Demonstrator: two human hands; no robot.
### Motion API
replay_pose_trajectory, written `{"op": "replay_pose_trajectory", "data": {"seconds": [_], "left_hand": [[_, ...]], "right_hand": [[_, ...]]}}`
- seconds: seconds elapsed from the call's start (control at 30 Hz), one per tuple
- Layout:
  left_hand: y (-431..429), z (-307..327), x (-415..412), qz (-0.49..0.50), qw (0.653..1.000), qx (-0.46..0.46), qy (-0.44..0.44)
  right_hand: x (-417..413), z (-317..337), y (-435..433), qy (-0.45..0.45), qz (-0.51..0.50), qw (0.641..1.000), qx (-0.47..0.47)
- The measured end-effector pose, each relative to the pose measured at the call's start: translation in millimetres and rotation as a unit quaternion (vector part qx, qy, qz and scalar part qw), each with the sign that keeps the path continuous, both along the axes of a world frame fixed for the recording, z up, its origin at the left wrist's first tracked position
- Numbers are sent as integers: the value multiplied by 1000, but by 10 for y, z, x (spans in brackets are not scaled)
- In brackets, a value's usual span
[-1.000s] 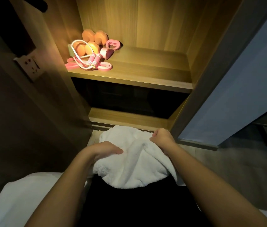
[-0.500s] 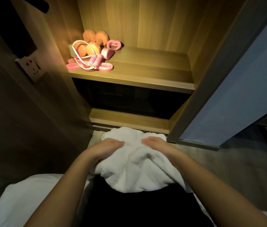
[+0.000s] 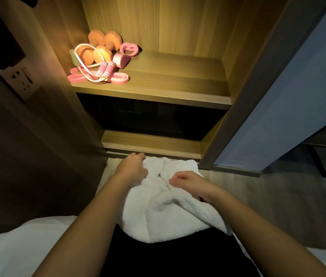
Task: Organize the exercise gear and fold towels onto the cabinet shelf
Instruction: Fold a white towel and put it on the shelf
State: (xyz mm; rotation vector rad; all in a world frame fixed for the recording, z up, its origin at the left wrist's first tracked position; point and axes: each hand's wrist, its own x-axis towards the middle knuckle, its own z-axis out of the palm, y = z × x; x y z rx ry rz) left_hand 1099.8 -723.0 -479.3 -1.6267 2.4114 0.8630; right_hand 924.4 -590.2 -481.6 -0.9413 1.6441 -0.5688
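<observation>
Hands farther apart on towel

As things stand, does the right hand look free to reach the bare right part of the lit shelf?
Probably yes: the right hand only pinches the white towel, and nothing blocks the way up to the shelf, whose gear sits at left.
</observation>
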Motion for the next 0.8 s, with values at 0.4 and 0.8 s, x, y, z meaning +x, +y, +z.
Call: {"op": "replay_pose_trajectory", "data": {"seconds": [0.4,0.8], "left_hand": [[69,441,373,-150,952,265,-9],[191,589,334,-178,864,466,-65]], "right_hand": [[-40,-6,-374,245,-106,964,-1],[-121,240,-280,201,147,957,149]]}}
